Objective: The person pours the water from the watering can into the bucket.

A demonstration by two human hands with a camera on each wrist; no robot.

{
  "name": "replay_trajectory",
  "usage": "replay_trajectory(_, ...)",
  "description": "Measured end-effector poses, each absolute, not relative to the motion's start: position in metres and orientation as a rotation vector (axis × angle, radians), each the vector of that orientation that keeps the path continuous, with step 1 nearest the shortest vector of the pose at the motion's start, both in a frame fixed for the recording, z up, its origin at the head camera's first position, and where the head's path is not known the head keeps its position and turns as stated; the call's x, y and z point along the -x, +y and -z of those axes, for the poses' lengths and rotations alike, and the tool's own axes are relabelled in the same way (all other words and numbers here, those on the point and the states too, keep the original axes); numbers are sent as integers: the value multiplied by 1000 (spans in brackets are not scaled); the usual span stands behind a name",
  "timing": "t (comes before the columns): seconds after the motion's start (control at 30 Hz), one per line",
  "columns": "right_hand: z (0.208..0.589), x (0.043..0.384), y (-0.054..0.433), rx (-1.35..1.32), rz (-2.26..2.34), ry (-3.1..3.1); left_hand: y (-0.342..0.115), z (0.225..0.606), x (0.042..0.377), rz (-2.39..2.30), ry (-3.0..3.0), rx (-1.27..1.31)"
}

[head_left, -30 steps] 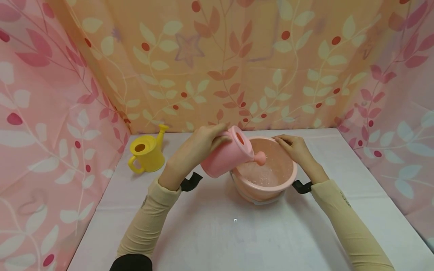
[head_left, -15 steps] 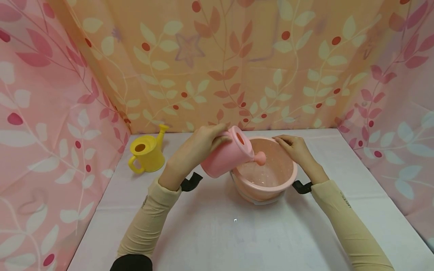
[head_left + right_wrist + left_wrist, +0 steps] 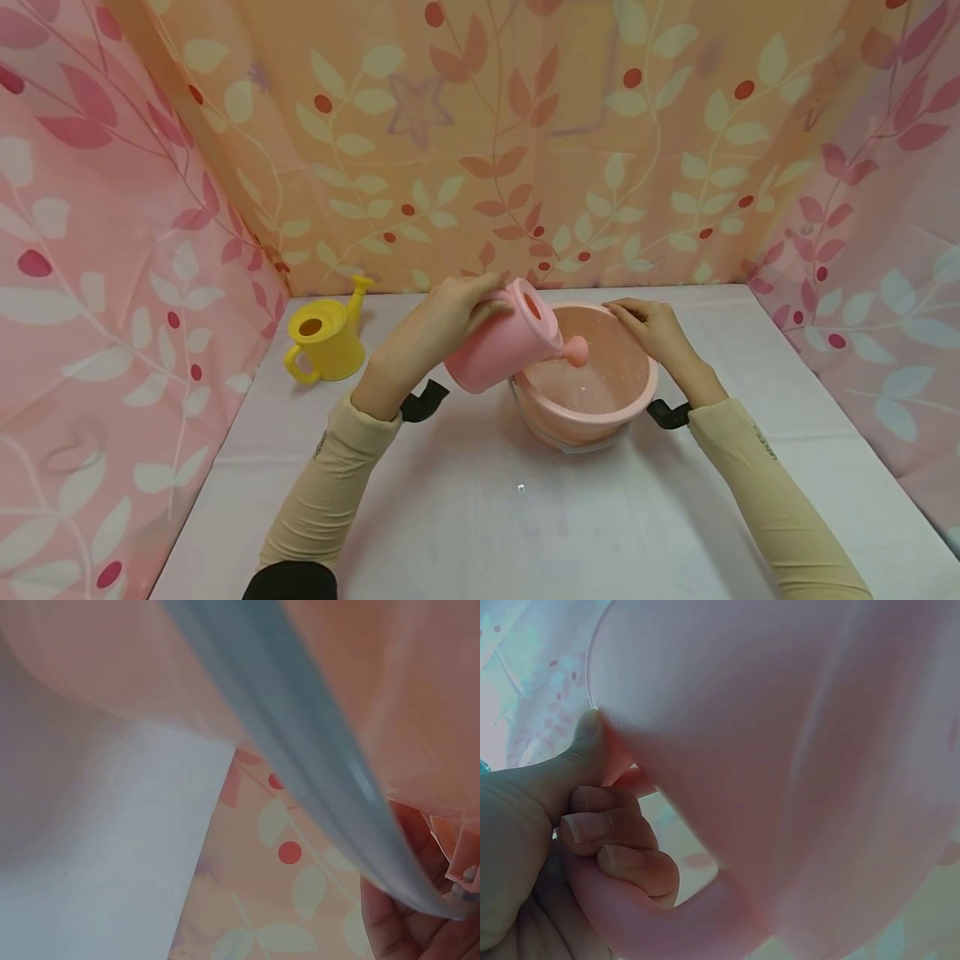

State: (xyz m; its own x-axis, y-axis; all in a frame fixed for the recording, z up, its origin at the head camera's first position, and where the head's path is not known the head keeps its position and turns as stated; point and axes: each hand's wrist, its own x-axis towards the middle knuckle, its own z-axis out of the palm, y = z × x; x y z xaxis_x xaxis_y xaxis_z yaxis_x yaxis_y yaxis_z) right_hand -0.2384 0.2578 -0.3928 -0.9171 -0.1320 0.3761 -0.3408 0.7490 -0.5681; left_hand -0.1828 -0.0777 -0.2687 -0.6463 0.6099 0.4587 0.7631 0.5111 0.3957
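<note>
My left hand (image 3: pixel 438 325) grips a pink watering can (image 3: pixel 498 350) by its handle. In the left wrist view the fingers (image 3: pixel 641 870) curl round that handle (image 3: pixel 660 926), and the thumb lies along the body. Tilted rightward, the can has its round spout head over a peach bucket (image 3: pixel 581 415). Water with small ripples and bright specks shows inside the bucket. On the far right of the bucket's rim, my right hand (image 3: pixel 656 327) holds on, thumb side toward the inside. A grey bail handle (image 3: pixel 300 742) crosses the right wrist view in front of the fingers.
A yellow watering can (image 3: pixel 333 350) stands upright at the back left of the white table (image 3: pixel 525 542). Small wet spots lie in front of the bucket. Leaf-patterned cloth (image 3: pixel 480 150) walls the table at the back and both sides.
Both hands, the tilted watering can and the bucket keep their places. Only the ripples and specks on the water in the bucket have shifted and look calmer than a second ago.
</note>
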Motion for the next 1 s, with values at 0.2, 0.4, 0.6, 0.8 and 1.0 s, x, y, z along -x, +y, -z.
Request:
replay_trajectory(0.2,393,239,258,-363,-959,-2633,-77,268,182,834,-2516,1147)
replay_trajectory(0.4,393,238,258,-352,-967,-2635,-77,267,182,844,-2518,1146)
replay_trajectory(0.6,392,238,257,-350,-951,-2639,-77,267,182,843,-2515,1149)
replay_trajectory(0.8,392,238,257,-351,-955,-2643,-77,267,182,844,-2508,1152)
replay_trajectory(1.0,393,238,257,-348,-967,-2637,-76,267,182,845,-2502,1160)
